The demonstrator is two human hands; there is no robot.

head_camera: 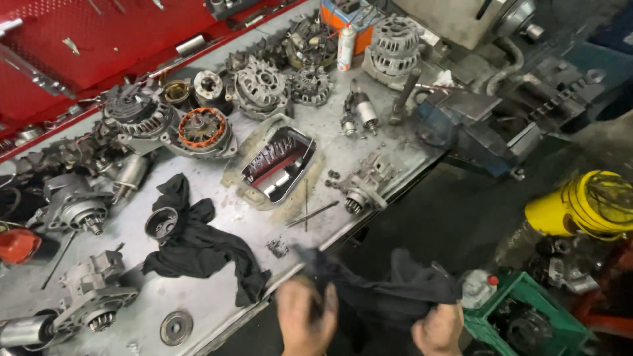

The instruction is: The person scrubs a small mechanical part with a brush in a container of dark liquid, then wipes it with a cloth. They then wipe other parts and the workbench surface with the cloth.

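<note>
Both hands are down at the near edge of the tabletop [198, 310], sharing one dark rag [389, 287]: the left hand [304, 316] is clenched on its left end, the right hand [438, 329] bunched on its right end. So the rag's long axis runs left-to-right between them, hanging just off the edge. The second black cloth [198, 247], draped by a round housing [161, 223], lies up and left, nearer the left hand.

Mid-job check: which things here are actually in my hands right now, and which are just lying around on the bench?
In hand:
left hand
right hand
dark cloth held between both

Lying about:
second black rag on the workbench
metal tray
starter motor
alternator with copper windings
blue vise
yellow container
green crate
</note>
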